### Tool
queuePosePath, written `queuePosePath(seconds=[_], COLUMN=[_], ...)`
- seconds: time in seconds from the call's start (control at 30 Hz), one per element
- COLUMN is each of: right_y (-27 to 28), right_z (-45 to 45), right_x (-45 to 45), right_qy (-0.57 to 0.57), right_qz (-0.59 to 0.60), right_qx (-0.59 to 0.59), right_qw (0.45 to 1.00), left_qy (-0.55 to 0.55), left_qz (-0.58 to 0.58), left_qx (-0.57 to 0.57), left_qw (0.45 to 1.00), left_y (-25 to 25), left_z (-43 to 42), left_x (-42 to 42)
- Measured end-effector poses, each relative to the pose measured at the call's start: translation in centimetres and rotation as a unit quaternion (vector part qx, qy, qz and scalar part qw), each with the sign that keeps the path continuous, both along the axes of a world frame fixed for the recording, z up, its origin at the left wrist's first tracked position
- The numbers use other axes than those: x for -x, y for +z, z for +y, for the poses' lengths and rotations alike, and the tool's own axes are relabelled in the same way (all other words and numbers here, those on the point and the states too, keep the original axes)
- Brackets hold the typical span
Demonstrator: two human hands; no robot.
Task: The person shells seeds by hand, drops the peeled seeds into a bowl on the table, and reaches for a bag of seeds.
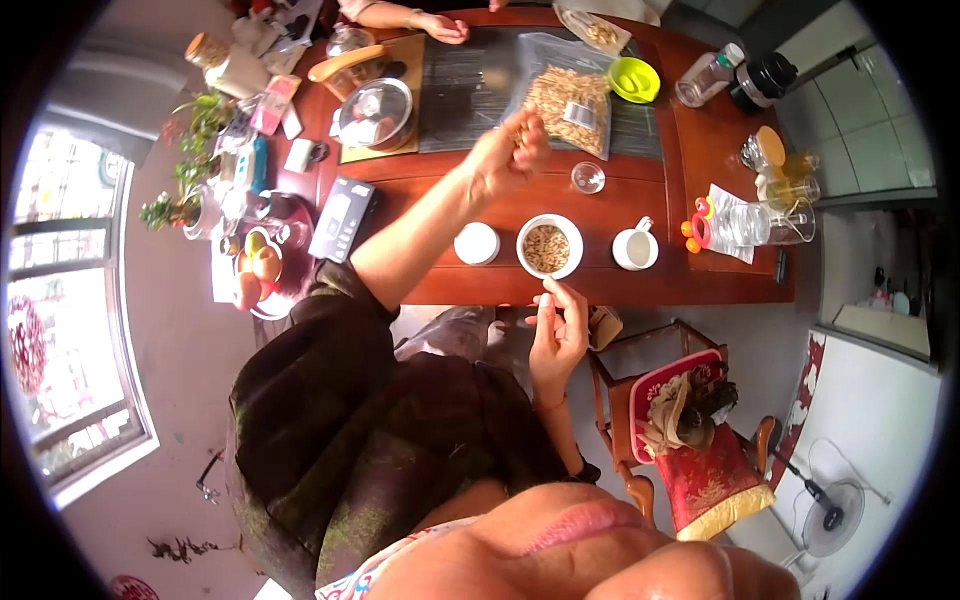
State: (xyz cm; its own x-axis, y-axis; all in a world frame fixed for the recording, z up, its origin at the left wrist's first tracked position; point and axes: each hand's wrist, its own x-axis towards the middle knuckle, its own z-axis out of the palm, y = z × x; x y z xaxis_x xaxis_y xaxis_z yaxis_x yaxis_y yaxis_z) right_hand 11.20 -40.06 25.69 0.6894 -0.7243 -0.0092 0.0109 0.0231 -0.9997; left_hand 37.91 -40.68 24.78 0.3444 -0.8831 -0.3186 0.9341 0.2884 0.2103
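Note:
My left hand [515,158] is raised over the table, its fingers curled round some pale brown pieces, beside a clear plastic bag [570,98] of similar pieces. A white bowl [573,262] with brown pieces inside stands near the table's front edge. Just below it is my right hand [560,335], its fingers loosely bent and apart and a fingertip close to the bowl's rim. Left of the bowl is a round white item [477,243], and a white mug [635,248] stands to its right. A small clear cup [588,178] sits behind the bowl.
A lime-green bowl [634,80], bottles [710,75] and a lidded glass bowl [375,112] stand farther back. A dark device [343,218] lies at left. Another person's hand [443,27] is at the far edge. A chair [690,400] stands at front right.

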Motion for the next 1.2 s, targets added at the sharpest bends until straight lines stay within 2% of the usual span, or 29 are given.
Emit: queuePosePath(seconds=[0.1,0.23,0.3,0.37,0.5,0.57,0.6,0.63,0.7,0.77,0.83,0.87,0.97,1.0,1.1,1.17,1.2], right_y=[-0.5,-1.1,-1.8,-2.1,-3.4,-3.8,-3.8,-4.3,-5.4,-6.1,-6.6,-6.8,-6.7,-6.8,-6.9,-7.0,-7.1], right_z=[-1.0,-2.5,-3.0,-3.5,-4.2,-4.8,-5.1,-5.3,-5.5,-6.0,-6.5,-6.7,-7.3,-7.5,-8.2,-8.6,-8.7], right_x=[-0.7,-2.2,-3.1,-4.4,-6.2,-6.7,-6.8,-6.8,-6.8,-6.8,-6.7,-6.7,-7.2,-7.3,-7.5,-7.7,-7.7], right_qy=[-0.021,-0.031,-0.043,-0.045,-0.047,-0.02,-0.017,-0.018,-0.032,-0.035,-0.039,-0.034,-0.052,-0.055,-0.061,-0.063,-0.066], right_qz=[0.051,0.104,0.116,0.115,0.121,0.165,0.181,0.183,0.172,0.177,0.184,0.192,0.214,0.211,0.221,0.231,0.231], right_qx=[0.03,0.028,0.004,0.005,-0.058,-0.027,-0.056,-0.056,-0.076,-0.09,-0.103,-0.086,-0.087,-0.08,-0.08,-0.087,-0.095], right_qw=[0.998,0.994,0.992,0.992,0.99,0.986,0.982,0.981,0.982,0.98,0.977,0.977,0.972,0.973,0.97,0.967,0.966], left_qy=[0.02,0.111,0.08,0.106,0.106,0.097,0.097,0.106,0.145,0.151,0.214,0.212,0.237,0.197,0.239,0.238,0.177], left_qz=[-0.022,-0.049,0.009,-0.035,-0.001,-0.034,-0.052,-0.035,-0.05,-0.054,-0.034,-0.051,-0.088,-0.164,-0.147,-0.156,-0.228], left_qx=[0.044,-0.036,0.04,-0.008,-0.007,-0.044,-0.049,-0.083,-0.034,-0.044,-0.115,-0.066,-0.034,-0.008,-0.038,-0.067,-0.056], left_qw=[0.999,0.992,0.996,0.994,0.994,0.994,0.993,0.99,0.988,0.986,0.969,0.974,0.967,0.967,0.959,0.956,0.956], left_y=[-2.3,-6.0,-8.8,-10.3,-14.6,-17.7,-18.1,-17.7,-19.8,-21.0,-23.4,-24.8,-22.5,-27.3,-27.5,-29.6,-29.0], left_z=[-4.3,-11.0,-13.7,-16.2,-20.5,-22.1,-22.8,-23.8,-25.7,-27.5,-29.8,-30.5,-32.5,-34.2,-35.4,-36.0,-36.0], left_x=[-6.1,-13.1,-16.5,-18.4,-24.4,-28.0,-29.2,-29.6,-31.3,-32.3,-34.5,-35.0,-33.9,-37.8,-38.4,-40.2,-40.1])
